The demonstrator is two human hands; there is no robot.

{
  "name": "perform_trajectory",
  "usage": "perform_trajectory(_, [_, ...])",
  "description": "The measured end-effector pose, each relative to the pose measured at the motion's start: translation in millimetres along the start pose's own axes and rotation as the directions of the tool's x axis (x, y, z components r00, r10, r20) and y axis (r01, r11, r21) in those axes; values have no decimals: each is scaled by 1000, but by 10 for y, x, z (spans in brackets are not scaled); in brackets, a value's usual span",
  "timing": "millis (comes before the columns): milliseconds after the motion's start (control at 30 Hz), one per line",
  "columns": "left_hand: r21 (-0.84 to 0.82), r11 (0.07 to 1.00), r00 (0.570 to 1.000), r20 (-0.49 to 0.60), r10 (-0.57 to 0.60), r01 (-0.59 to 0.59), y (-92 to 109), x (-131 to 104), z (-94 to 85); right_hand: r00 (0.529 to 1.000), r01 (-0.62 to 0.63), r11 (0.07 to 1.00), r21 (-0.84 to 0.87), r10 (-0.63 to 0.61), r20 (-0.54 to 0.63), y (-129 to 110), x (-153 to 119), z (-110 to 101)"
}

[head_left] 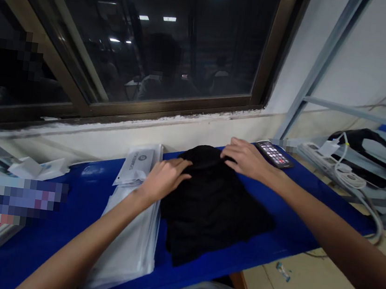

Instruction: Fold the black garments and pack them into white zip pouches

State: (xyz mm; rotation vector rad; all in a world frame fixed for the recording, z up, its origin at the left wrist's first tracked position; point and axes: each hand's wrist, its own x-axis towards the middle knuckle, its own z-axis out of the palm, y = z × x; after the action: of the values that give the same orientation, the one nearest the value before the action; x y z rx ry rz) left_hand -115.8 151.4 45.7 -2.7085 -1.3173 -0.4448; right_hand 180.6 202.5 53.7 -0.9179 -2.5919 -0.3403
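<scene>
A black cloth garment (218, 213) lies spread on the blue-covered table (74, 223), its narrower end towards the window and its wider end towards me. My left hand (166, 176) is at the far left part of the garment, thumb and fingers curled onto the dark fabric. On the opposite side, my right hand (242, 157) pinches the garment's far right edge. Exactly what kind of garment it is, I cannot make out. Just left of it, partly under my left forearm, rests a stack of clear plastic zip bags (131, 245) with grey printing near the top.
A phone (274, 154) with a lit screen lies near the table's far right corner. White power strips (331, 164) and cables sit on the rack (324, 62) at right. Boxes and papers (40, 168) occupy the left end. A window (177, 44) rises behind the table.
</scene>
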Motion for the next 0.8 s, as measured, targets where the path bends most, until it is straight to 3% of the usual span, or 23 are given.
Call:
perform_trajectory(100, [227, 960, 985, 97, 144, -163, 266, -370, 2, 990, 128, 982, -140, -117, 82, -200, -482, 51])
perform_trajectory(200, [308, 925, 970, 163, 178, -221, 420, -650, 66, 978, 162, 984, -80, -149, 146, -286, -807, 129])
perform_trajectory(367, [274, 950, 978, 180, 105, -152, 451, -734, 202, 984, 100, 995, -17, -96, 149, -310, -797, 222])
perform_trajectory(433, [146, 987, 988, 150, 45, -67, 417, -688, 150, 991, 62, 998, 24, -65, 119, -318, -726, 177])
perform_trajectory(500, [-82, 996, 997, 62, -42, 47, 359, -644, 8, 999, -45, 986, 163, 40, 33, -314, -689, 65])
perform_trajectory(600, [-464, 871, 983, -5, -185, 162, 245, -603, -271, 951, -233, 829, 508, 304, -60, -284, -695, -148])
perform_trajectory(700, [-665, 712, 973, 121, -198, 227, 133, -571, -402, 926, -287, 645, 708, 376, 34, -251, -691, -221])
perform_trajectory(800, [-632, 730, 966, 182, -183, 258, 34, -546, -294, 929, -348, 624, 700, 328, 169, -216, -654, -85])
